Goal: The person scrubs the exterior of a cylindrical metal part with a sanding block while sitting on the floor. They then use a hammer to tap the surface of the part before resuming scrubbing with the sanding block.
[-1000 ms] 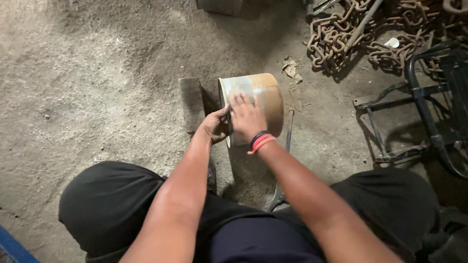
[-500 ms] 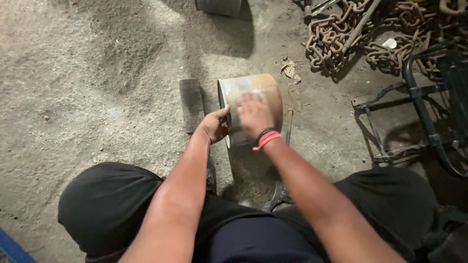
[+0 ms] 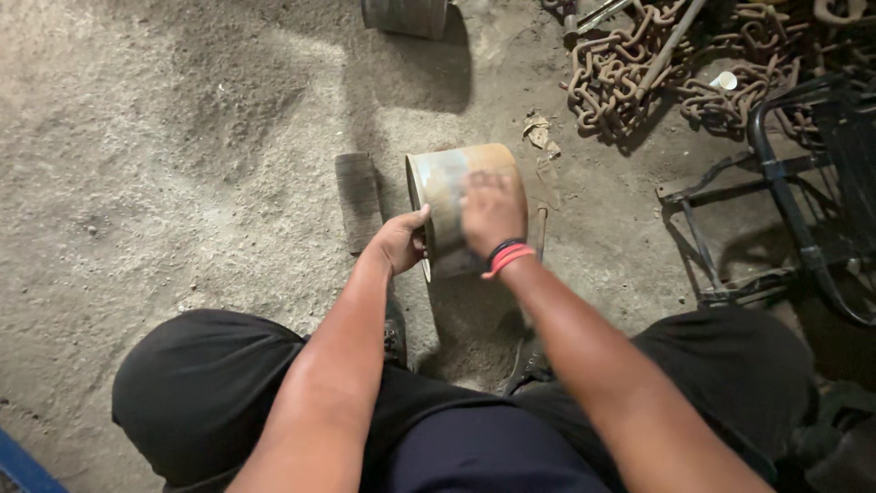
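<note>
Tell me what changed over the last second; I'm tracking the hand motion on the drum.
The right hand slid up the side of the metal cylinder, away from the person, and is blurred in motion. The left hand keeps its grip on the cylinder's open rim. The cylinder, the flat file and the chains stayed put.

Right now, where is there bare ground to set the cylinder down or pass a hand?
Bare dirt floor spreads left of the flat block, up to the left knee. Crowded on the right: rusty chains, black metal frame. The left hand and right hand occupy the metal cylinder.
</note>
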